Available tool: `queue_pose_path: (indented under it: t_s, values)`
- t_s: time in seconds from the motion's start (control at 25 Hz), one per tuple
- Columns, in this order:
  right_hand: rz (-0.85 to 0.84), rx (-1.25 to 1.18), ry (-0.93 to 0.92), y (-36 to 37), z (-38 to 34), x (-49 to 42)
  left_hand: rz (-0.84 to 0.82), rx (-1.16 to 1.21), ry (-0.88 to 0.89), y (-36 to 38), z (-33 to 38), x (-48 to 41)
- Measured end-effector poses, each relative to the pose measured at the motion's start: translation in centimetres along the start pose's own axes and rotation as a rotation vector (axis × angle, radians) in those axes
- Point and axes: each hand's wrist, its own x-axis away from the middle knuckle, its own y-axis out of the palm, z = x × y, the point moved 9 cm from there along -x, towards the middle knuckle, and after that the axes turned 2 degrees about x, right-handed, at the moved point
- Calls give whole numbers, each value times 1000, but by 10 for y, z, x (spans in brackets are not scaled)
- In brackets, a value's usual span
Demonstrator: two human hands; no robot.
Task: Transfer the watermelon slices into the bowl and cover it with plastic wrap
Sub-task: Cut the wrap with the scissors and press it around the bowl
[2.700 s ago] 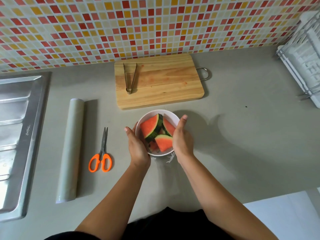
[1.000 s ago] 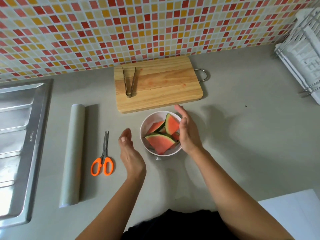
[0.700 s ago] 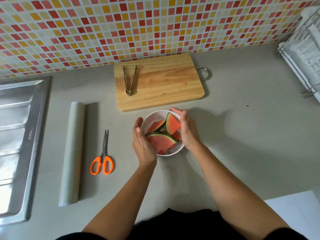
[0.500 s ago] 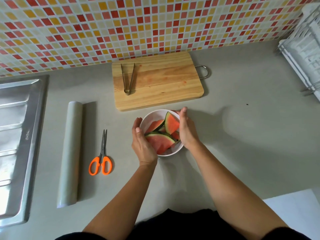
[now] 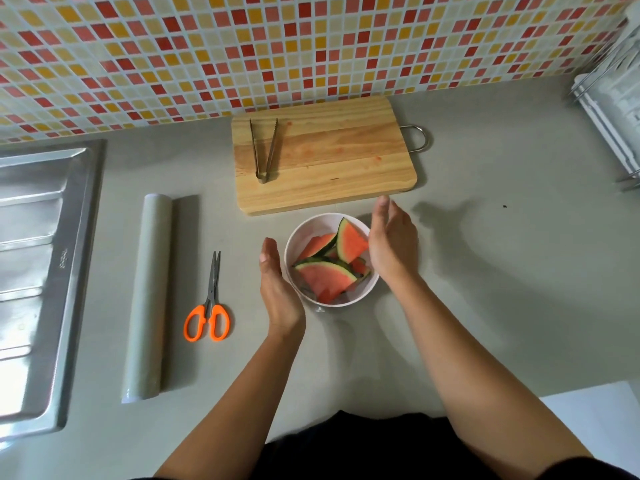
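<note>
A white bowl [image 5: 311, 226] stands on the grey counter just in front of the wooden cutting board [image 5: 332, 157]. Several watermelon slices [image 5: 327, 277] lie in it under a thin clear film whose crumpled edge shows at the bowl's near side. My left hand [image 5: 277, 282] is flat and upright at the bowl's left side, a small gap from the rim. My right hand [image 5: 391, 244] is flat at the right side, close to or touching the rim. Neither hand holds anything. A roll of plastic wrap [image 5: 149, 292] lies to the left.
Orange-handled scissors [image 5: 209, 306] lie between the roll and the bowl. Metal tongs [image 5: 264, 150] rest on the board. A steel sink drainboard [image 5: 38, 271] fills the left edge, a white dish rack [image 5: 613, 95] the far right. Tiled wall behind.
Both hands were pressed against the bowl's sides half a second ago; now they have drawn slightly outward from it, fingers straight. The bowl has stayed in place.
</note>
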Motion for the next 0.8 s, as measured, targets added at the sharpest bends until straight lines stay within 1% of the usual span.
queue_pose_path:
  t_s: [0.04,0.08,0.12,0.16,0.28,0.32,0.4,0.48,0.56,0.6,0.68,0.72,0.8]
  values:
    - [-59,-211,-57,5,-3,3,-24,44,3,1,1,1]
    - [-161,-374,-83,13,-8,9,-44,53,17,4,3,2]
    - [-252,-463,-68,22,-8,14,-57,48,31,10,4,2]
    - [-296,-505,-25,30,-5,16,-51,47,37,14,4,3]
    - [-310,-543,150,42,7,16,6,74,-1,16,0,3]
    - [-303,-497,184,43,10,15,10,70,-5,16,-1,2]
    - [-300,-355,180,39,8,14,-13,61,-19,17,-4,-2]
    - [-295,-176,115,32,0,12,-36,43,-56,16,-7,-5]
    - [-281,-11,34,24,-5,6,-70,-15,-51,11,-7,-6]
    - [-260,-19,-19,19,-8,1,-77,-43,-28,6,-4,-9]
    - [-272,-227,-124,12,-15,-5,-104,-57,31,1,7,-18]
    - [-317,-329,-194,12,-23,-5,-154,-67,50,5,14,-24]
    - [-436,-389,-304,21,-40,0,-298,-107,52,23,25,-32]
